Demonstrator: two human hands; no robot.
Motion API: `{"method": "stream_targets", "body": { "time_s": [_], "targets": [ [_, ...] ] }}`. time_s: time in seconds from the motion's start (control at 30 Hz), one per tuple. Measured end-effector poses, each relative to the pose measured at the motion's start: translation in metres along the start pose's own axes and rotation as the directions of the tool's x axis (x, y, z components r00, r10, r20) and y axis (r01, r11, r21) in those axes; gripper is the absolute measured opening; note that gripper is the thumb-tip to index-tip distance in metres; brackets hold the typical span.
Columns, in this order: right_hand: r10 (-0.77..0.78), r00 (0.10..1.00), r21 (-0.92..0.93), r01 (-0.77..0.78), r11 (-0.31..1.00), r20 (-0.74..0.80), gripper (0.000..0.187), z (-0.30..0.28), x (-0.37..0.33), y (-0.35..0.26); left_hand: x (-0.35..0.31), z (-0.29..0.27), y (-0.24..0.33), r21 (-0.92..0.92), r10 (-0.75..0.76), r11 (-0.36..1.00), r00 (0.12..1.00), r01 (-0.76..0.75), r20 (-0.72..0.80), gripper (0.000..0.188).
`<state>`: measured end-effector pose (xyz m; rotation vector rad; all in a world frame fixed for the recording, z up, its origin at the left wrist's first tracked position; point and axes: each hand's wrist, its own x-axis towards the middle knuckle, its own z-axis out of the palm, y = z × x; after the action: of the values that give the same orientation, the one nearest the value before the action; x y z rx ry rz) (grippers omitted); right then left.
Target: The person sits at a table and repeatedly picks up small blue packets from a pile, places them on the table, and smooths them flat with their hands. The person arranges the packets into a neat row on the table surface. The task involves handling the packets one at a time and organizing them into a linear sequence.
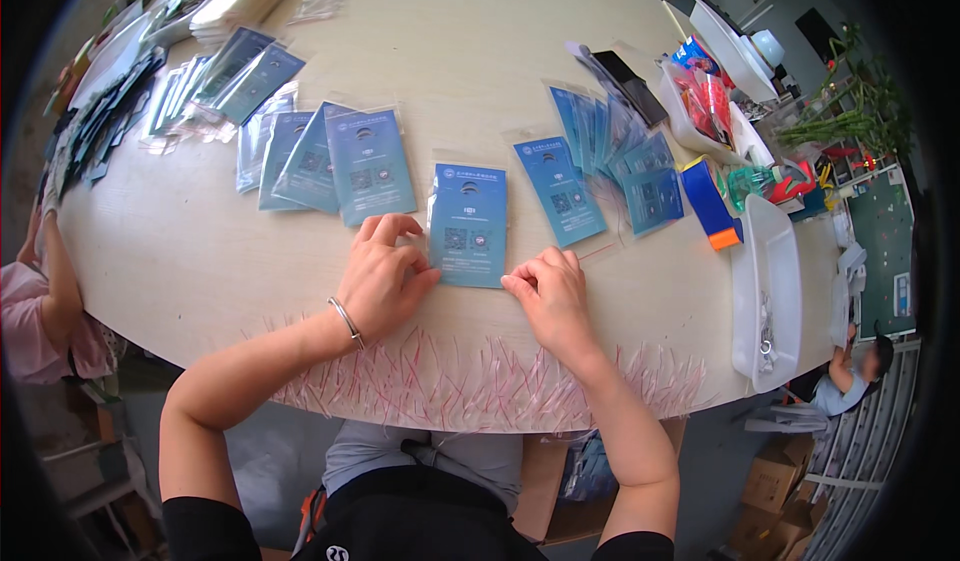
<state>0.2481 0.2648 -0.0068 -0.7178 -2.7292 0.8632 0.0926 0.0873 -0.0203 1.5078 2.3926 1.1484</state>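
Observation:
A blue printed card in a clear plastic sleeve (pixel 469 223) lies flat on the table before me. My left hand (pixel 385 273) is curled, its thumb and forefinger closed at the sleeve's lower left edge. At the lower right corner, the fingertips of my right hand (pixel 550 296) are pinched together on the sleeve. Similar sleeved cards (pixel 370 161) lie fanned out to the left. Another sleeved card (pixel 560 191) rests on the right, beside an overlapping group of sleeved cards (pixel 650 186).
Clear and red strips (pixel 480 381) line the near table edge. At right stand a white tray (pixel 745 301), a blue and orange box (pixel 712 206) and a bin of red packets (pixel 690 106). A dark phone (pixel 628 86) lies nearby. Other people sit at left and far right.

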Motion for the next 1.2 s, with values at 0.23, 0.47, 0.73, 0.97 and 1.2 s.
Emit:
{"method": "stream_targets", "body": {
  "time_s": [0.23,0.47,0.73,0.97,1.2],
  "targets": [
    [0.036,0.999,-0.117,-0.036,0.993,-0.004,0.018,0.000,0.005,-0.010,-0.001,0.000,0.002,-0.042,-0.056,0.998,0.998,0.056,-0.002,0.012],
    [0.146,0.989,-0.046,-0.145,0.988,0.022,0.021,-0.008,0.011,-0.012,0.004,0.000,0.018,0.034,0.007,0.999,1.000,-0.007,-0.003,0.032],
    [0.129,0.992,-0.003,-0.129,0.992,-0.001,0.024,-0.003,0.007,-0.005,0.010,0.024,0.025,0.127,0.310,0.886,0.774,-0.446,0.553,0.079],
    [-0.178,0.971,-0.464,0.085,0.882,-0.162,0.064,-0.013,-0.009,0.028,0.027,0.018,0.009,0.303,0.219,0.862,0.837,-0.407,0.501,0.084],
    [-0.156,0.986,-0.372,0.168,0.913,0.063,0.063,0.012,-0.048,-0.029,0.041,0.006,0.010,0.293,0.147,0.923,0.933,-0.249,0.328,0.058]
  ]
}}
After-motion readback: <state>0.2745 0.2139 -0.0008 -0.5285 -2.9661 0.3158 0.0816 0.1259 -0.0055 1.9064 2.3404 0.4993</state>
